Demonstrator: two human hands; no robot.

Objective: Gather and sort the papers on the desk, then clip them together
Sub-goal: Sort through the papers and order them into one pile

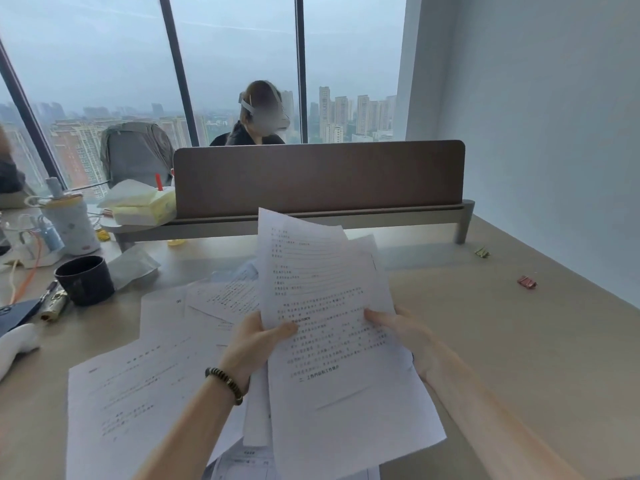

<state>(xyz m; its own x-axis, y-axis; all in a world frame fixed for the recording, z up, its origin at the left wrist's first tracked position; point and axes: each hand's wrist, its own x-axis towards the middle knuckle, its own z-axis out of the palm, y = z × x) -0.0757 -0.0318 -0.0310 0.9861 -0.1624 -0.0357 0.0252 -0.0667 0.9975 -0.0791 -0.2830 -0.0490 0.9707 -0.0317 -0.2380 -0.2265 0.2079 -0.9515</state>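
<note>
The held sheaf of papers stands raised above the desk at centre, its top edge tilted toward 12 o'clock. Your left hand grips its left edge, thumb curled over the printed face; a beaded bracelet circles that wrist. Your right hand holds the right edge, thumb pressed flat on the page, fingers hidden behind. Loose sheets lie overlapped on the desk from 7 to 10 o'clock of the sheaf. At 2 o'clock, well apart, lie a green binder clip and a red binder clip. At 9 o'clock stands a dark cup. A brown divider panel crosses at 12 o'clock, a seated person beyond it.
</note>
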